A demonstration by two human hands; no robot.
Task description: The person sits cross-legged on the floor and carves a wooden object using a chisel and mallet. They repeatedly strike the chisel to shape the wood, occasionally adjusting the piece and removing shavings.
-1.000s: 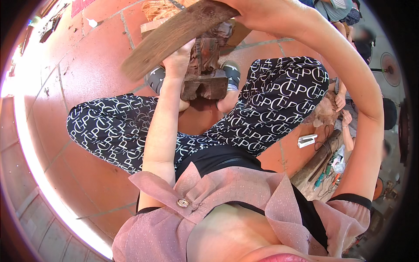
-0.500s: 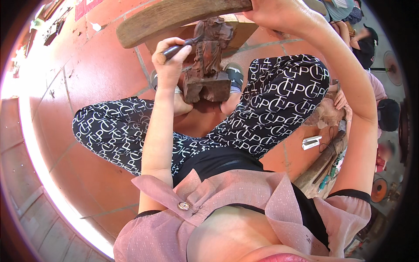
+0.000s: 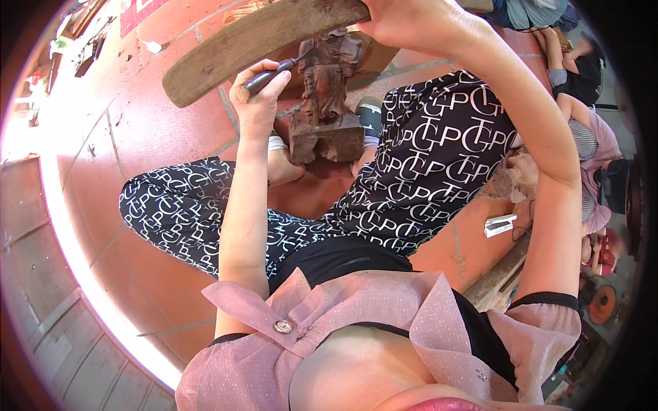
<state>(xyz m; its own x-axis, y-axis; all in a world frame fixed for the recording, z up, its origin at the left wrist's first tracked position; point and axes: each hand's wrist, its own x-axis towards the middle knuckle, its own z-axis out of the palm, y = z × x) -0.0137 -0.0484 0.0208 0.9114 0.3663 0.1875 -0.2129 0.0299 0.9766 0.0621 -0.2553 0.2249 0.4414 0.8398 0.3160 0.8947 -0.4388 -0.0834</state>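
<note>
Left hand is wrapped around a dark-handled tool at 11 o'clock, right hand is gripping a wooden club near 1. Carved wooden figure is at 12, between the feet; white box out at 3.

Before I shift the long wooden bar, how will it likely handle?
The long wooden bar will probably be stiff: it looks like thick, solid wood. It may pull down at its left end, since a long stretch juts out from the right hand. Its broad, flattish side suggests little rolling if laid down.
</note>
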